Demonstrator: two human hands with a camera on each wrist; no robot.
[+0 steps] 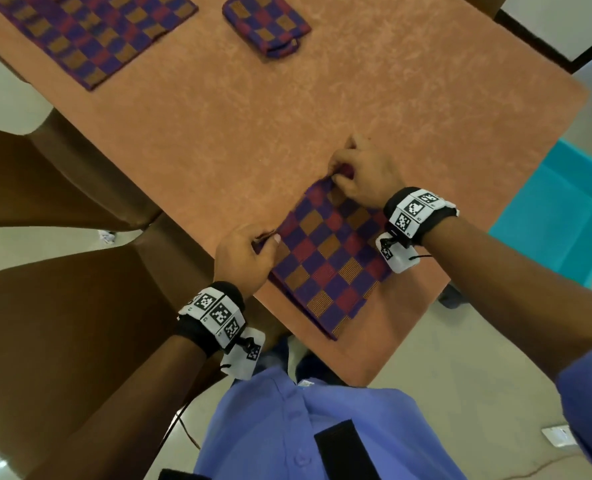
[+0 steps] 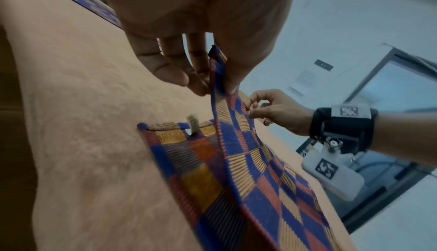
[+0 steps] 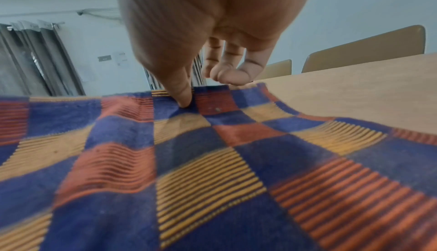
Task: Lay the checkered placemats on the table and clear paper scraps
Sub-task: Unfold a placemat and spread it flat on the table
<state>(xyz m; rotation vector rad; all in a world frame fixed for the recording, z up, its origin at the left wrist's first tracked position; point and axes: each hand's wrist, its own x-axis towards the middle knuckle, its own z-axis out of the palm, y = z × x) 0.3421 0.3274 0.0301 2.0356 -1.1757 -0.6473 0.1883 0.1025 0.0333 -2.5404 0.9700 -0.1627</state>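
A folded checkered placemat (image 1: 325,258) in blue, red and orange lies near the table's front corner. My left hand (image 1: 249,258) pinches the corner of its top layer between thumb and fingers and lifts it (image 2: 218,79). My right hand (image 1: 360,174) pinches the far corner of the same layer (image 3: 189,98). The lower layer (image 2: 189,154) stays flat on the table. A second placemat (image 1: 90,32) lies spread at the far left, and a third one (image 1: 266,24) sits folded at the far middle. A crumpled paper scrap (image 1: 107,236) lies on the floor between the chairs.
The orange-brown table (image 1: 287,109) stretches away from me. Two brown chairs (image 1: 62,317) stand along its left side. A teal box (image 1: 557,220) sits on the floor to the right. More chairs (image 3: 364,47) show beyond the table's far edge.
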